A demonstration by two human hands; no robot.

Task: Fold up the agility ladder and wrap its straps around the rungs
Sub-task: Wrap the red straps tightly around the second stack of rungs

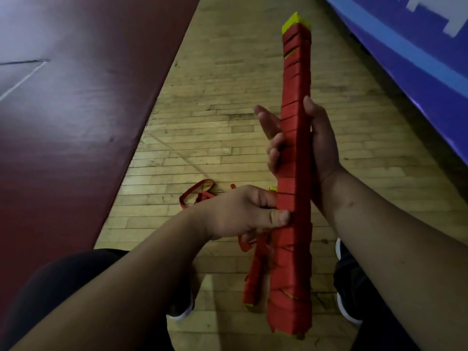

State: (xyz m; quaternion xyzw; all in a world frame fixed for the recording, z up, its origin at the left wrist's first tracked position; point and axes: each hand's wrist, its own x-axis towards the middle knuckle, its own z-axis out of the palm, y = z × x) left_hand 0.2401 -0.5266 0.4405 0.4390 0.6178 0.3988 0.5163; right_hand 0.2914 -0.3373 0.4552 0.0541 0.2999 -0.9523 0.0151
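Gym floor (215,110) below, the right hand (321,148) clasps the wrapped rung bundle (295,138) while the left hand (243,211) pinches the loose strap (255,269), best pulled taut before each turn.

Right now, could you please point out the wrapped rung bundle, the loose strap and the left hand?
wrapped rung bundle (296,148): head view, red wrapping at mid-length.
loose strap (203,196): head view, bunched part beside its loop.
left hand (243,211): head view, back of the hand.
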